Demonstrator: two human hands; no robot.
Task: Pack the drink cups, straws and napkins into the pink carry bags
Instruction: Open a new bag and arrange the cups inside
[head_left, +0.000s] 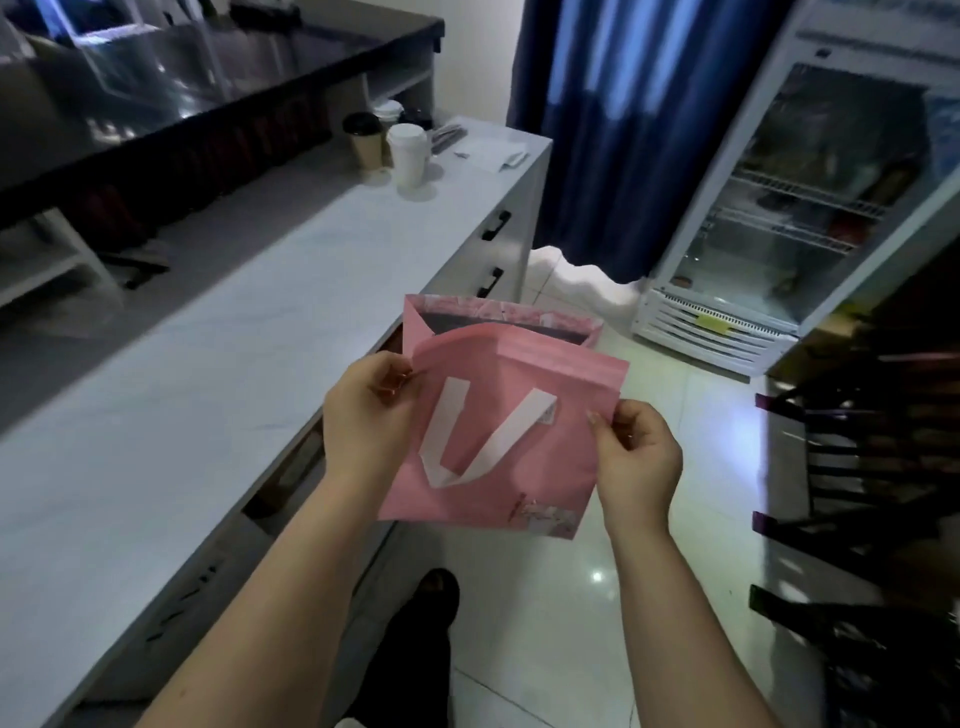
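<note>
I hold a flat pink carry bag (519, 452) with a white handle in front of me, over the floor beside the counter. My left hand (369, 415) pinches its left edge and my right hand (636, 457) pinches its right edge. The top of the bag is parted a little, showing a dark inside. Far up the white counter (208, 364) stand a brown cup with a black lid (366, 140) and a white lidded cup (408, 153), with another lidded cup behind them. Dark straws (447, 136) and white napkins (493, 153) lie near the counter's far end.
A glass-door fridge (810, 208) stands at the right past a blue curtain (623, 130). A dark rack (872, 467) fills the right side. A raised black counter (182, 104) runs along the back left. The tiled floor lies below the bag.
</note>
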